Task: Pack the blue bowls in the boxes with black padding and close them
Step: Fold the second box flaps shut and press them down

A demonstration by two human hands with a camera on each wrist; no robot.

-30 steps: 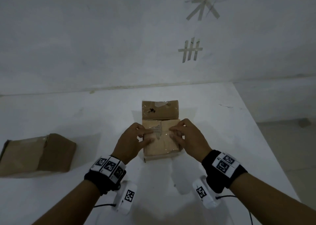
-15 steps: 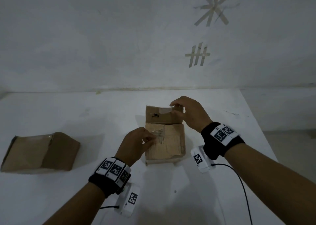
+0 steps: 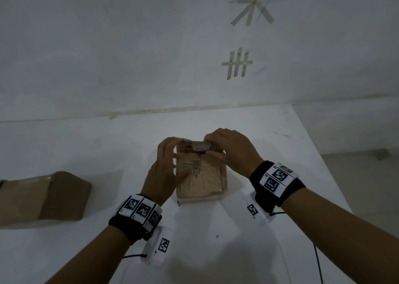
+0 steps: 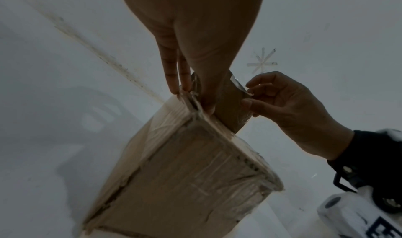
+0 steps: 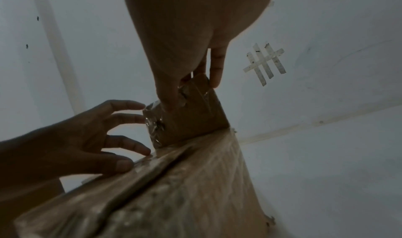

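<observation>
The box (image 3: 200, 175) hides its contents (flaps folded over). Right hand (image 3: 233, 152) pinches the 12 o'clock flap (image 3: 199, 146); left hand (image 3: 164, 167), fingers straight, touches the box's 9 o'clock edge.

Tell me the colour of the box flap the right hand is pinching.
Brown flap, under shiny clear tape; right wrist view.

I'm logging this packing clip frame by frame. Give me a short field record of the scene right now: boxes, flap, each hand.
box in work: cardboard box, middle of the white table, side flaps folded down
far flap: far flap still raised, clear tape on it
right hand: right hand pinches the far flap's top edge
left hand: left hand at the box's left side, fingers straight, touching the far corner
second box: second box lies apart, at the table's left
bowls: none visible
</observation>
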